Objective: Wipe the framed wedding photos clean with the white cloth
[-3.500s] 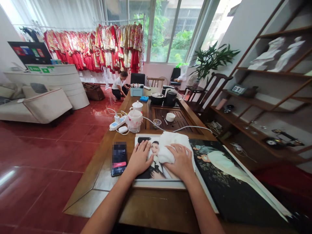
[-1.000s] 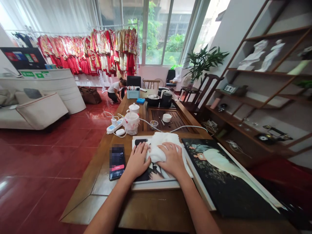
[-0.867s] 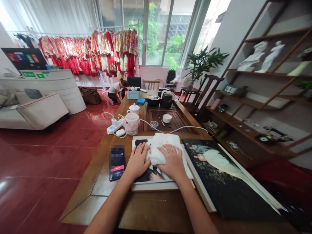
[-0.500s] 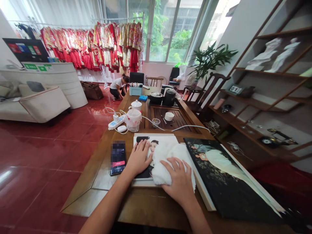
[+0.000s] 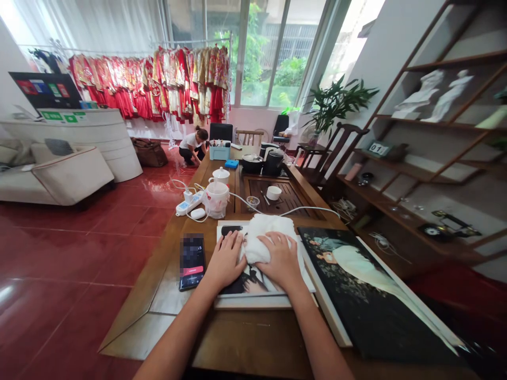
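Directly before me a photo panel (image 5: 255, 279) with a white border lies flat on the wooden table (image 5: 245, 338). My left hand (image 5: 225, 262) rests on the left part of the panel, palm down and fingers spread. A folded white towel (image 5: 273, 224) lies over the panel's upper right, hiding much of the picture. My right hand (image 5: 282, 259) presses on the towel and holds it, fingers curved over its near side. The left thumb comes close to the towel's edge.
To the left lies a phone (image 5: 192, 262); to the right, a large dark photo panel (image 5: 372, 279). Beyond are a power strip (image 5: 190, 203), a white mug (image 5: 216, 200), a cable and a tea tray (image 5: 293, 198). A person (image 5: 193, 146) crouches past the table's far left.
My right hand has pushed the towel forward and slightly left, uncovering the panel's lower part. The left hand stays at about the same spot on the panel.
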`<state>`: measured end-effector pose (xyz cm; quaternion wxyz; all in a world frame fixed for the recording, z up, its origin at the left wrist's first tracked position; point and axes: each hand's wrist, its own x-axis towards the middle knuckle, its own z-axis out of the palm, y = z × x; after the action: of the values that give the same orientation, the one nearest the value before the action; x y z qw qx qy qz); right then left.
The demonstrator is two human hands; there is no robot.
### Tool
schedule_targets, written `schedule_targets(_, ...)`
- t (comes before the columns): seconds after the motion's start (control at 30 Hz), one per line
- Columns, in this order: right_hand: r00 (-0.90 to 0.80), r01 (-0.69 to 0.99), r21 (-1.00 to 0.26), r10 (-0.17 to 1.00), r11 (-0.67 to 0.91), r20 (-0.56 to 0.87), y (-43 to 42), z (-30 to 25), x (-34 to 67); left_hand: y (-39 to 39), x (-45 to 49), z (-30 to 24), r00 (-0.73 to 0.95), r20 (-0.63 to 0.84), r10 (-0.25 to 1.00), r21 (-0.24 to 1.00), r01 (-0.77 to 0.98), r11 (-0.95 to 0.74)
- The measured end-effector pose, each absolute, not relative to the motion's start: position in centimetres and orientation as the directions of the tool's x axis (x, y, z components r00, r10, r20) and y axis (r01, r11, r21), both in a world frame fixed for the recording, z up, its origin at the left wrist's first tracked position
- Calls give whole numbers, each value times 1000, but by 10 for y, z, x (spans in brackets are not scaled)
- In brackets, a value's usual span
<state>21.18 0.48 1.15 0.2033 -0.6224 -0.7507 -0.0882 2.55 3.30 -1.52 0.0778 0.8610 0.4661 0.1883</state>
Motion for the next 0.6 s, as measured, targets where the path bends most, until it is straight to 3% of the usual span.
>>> schedule_targets(0.37, -192, 962, -114, 914, 247, 357, -53, -2, 218, 32, 26, -13, 478, 261, 839, 317, 778, -542)
schedule_targets(0.6, -181, 963, -125, 918, 238, 352, -23, 6, 226, 33, 26, -16, 480, 269, 835, 322, 772, -548)
